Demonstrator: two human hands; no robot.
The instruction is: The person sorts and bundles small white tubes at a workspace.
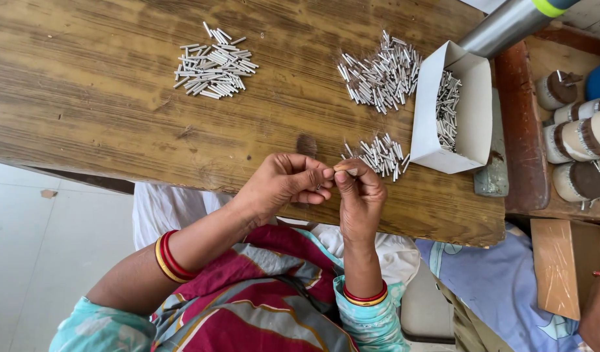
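Left hand [284, 182] and right hand [360, 189] meet fingertip to fingertip, pinching 1 small metal pin [349, 171] between them. A small pile of pins [381, 155] lies at 1 o'clock, the white box [472, 111] beyond it at 2 o'clock.

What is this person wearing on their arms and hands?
Both hands are bare, with no gloves. The left hand has red and gold bangles further up the forearm. The right hand has a red and gold bangle at the wrist, just above a turquoise patterned sleeve cuff. No rings can be made out.
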